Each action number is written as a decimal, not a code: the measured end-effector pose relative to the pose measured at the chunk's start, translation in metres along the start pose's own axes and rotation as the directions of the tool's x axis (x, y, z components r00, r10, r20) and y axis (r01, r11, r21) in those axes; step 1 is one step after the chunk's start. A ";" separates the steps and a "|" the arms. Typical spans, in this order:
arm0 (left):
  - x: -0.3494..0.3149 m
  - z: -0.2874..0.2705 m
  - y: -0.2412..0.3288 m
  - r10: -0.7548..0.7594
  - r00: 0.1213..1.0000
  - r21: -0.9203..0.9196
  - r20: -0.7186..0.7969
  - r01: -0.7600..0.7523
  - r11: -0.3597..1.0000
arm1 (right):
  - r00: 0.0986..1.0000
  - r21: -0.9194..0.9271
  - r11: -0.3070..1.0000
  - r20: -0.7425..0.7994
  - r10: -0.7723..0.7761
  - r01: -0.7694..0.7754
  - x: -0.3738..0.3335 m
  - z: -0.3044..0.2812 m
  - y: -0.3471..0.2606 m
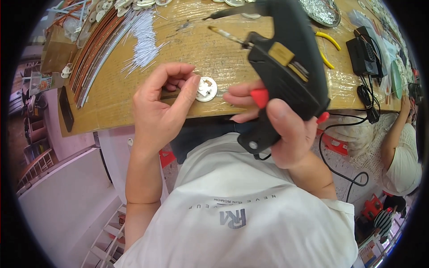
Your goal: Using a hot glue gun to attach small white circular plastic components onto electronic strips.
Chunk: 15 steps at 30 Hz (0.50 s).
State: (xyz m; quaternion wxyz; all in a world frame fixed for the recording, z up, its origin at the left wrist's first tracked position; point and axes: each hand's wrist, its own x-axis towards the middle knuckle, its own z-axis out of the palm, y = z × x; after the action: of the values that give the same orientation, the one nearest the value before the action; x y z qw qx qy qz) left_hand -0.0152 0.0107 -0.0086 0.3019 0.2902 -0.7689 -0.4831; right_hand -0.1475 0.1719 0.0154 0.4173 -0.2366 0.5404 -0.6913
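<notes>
My right hand (286, 129) is wrapped round the handle of a black soldering gun (292, 62) with a red trigger. It is raised above the table's front edge, its thin metal tip pointing to the far left. Some fingers of that hand stretch past the trigger. My left hand (163, 100) is curled at the near edge of the table, thumb and fingers at the left rim of a small round white part (207, 90). Small metal and white pieces sit on this part's face. The fingers behind the thumb are partly hidden.
On the wooden table (192, 44) lie a bundle of white wires (145, 40) and long brown strips (96, 49). A foil-like tray (319, 11), yellow-handled pliers (330, 49) and a black power box (364, 51) stand right. A black cable (330, 156) hangs below; another person's arm (395, 134) is far right.
</notes>
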 end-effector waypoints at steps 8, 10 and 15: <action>-0.001 -0.001 0.000 0.000 0.999 0.010 -0.033 0.001 1.000 | 0.980 -0.125 0.976 0.112 -0.162 0.176 0.015 0.010 0.019; -0.001 -0.002 -0.001 0.005 1.000 -0.022 -0.024 -0.006 1.000 | 0.985 -0.100 0.983 0.096 -0.144 0.153 0.013 0.013 0.017; -0.007 -0.005 0.000 0.255 0.967 0.205 -0.017 -0.246 0.947 | 0.993 -0.088 0.992 -0.071 -0.092 0.085 0.013 0.011 0.004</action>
State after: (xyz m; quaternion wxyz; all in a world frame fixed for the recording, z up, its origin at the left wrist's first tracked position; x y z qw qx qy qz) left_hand -0.0067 0.0124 -0.0082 0.3464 0.2296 -0.8377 -0.3544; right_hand -0.1448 0.1544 0.0136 0.3552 -0.2516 0.5734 -0.6941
